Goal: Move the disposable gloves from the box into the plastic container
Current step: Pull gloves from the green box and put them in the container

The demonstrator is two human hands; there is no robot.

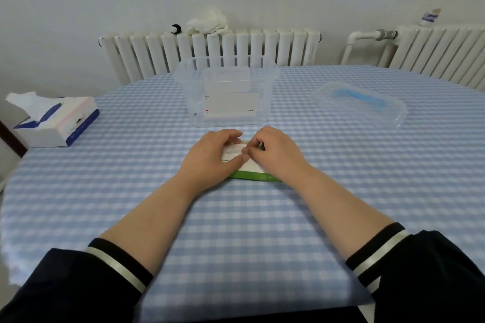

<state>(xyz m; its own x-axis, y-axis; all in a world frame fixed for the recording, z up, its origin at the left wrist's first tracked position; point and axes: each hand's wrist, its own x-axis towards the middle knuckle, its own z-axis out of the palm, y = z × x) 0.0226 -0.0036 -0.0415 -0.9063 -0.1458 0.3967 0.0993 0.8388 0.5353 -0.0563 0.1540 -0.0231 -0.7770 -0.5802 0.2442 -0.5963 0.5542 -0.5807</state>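
Box (250,169) under curled fingers (245,151) (both hands)

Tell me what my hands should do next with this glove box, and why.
Probably pull the first gloves out: both the left hand and right hand are on the box, fingers at its top, and the open plastic container beyond looks empty.
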